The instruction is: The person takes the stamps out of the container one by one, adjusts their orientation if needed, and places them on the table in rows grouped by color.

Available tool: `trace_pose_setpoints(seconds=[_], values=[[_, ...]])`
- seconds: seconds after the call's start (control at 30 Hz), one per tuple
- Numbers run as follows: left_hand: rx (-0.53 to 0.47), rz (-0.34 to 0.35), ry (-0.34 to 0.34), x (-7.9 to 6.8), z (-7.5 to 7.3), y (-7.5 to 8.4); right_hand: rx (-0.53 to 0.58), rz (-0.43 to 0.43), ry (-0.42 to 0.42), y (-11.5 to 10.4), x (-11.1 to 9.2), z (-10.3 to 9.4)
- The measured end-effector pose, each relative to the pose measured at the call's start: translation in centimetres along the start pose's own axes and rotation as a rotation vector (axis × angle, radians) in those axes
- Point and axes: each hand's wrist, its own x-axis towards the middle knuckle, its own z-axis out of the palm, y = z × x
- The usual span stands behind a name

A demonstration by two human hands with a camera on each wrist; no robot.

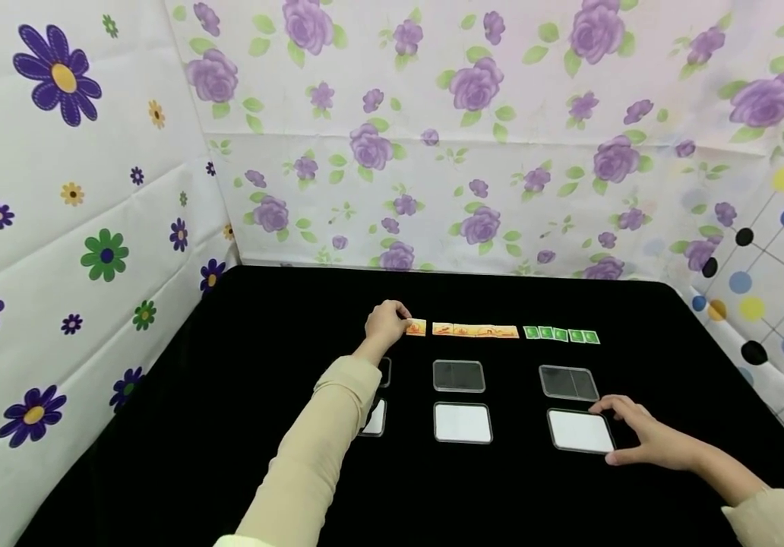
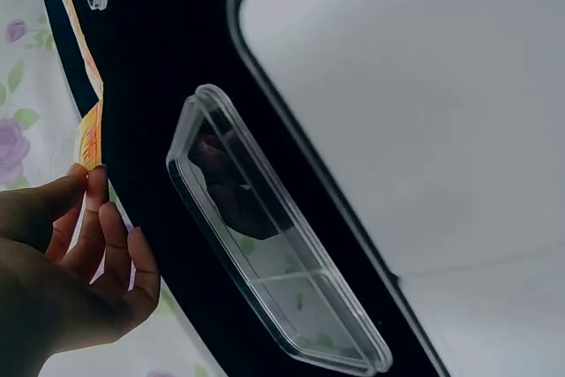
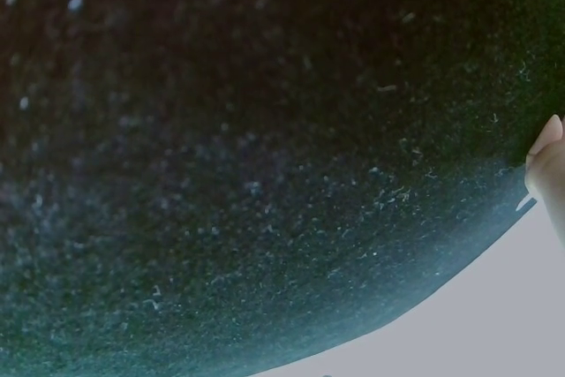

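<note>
My left hand (image 1: 387,325) pinches the edge of a small orange picture card (image 1: 416,327) between thumb and index finger. In the left wrist view, the card (image 2: 91,139) stands out from the fingertips, the other fingers loosely bent. Beside it runs a row of orange cards (image 1: 475,330). At the right, my right hand (image 1: 648,437) holds the right end of a flat white rectangular case (image 1: 580,431), index finger at its far edge and thumb at its near corner. The right wrist view shows mostly dark cloth, with a fingertip (image 3: 549,161) at the right edge.
Green cards (image 1: 561,335) continue the row to the right. Clear divided plastic cases (image 1: 459,376) (image 1: 568,382) lie nearer than the cards, with another white case (image 1: 463,422) in front. My left forearm partly covers the leftmost two cases. Patterned cloth walls (image 1: 433,190) surround the black table (image 1: 159,456).
</note>
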Motion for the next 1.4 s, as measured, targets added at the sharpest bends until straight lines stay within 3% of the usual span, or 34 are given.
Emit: trace_pose_setpoints(seconds=[0.53, 0.7, 0.93, 1.13, 1.4], values=[[0.017, -0.103, 0.004, 1.8, 0.9, 0.4, 0.035, 0.029, -0.039, -0.4, 0.3, -0.3], [0.028, -0.084, -0.01, 2.1, 1.2, 0.6, 0.045, 0.042, -0.048, -0.4, 0.4, -0.4], [0.171, -0.047, -0.013, 2.3, 1.9, 0.8, 0.007, 0.027, -0.033, -0.2, 0.2, -0.2], [0.183, -0.047, -0.021, 2.4, 2.2, 1.1, -0.012, 0.024, -0.009, -0.1, 0.1, -0.3], [0.204, -0.075, -0.029, 2.1, 2.4, 1.1, 0.04, 0.04, -0.048, -0.2, 0.2, -0.2]])
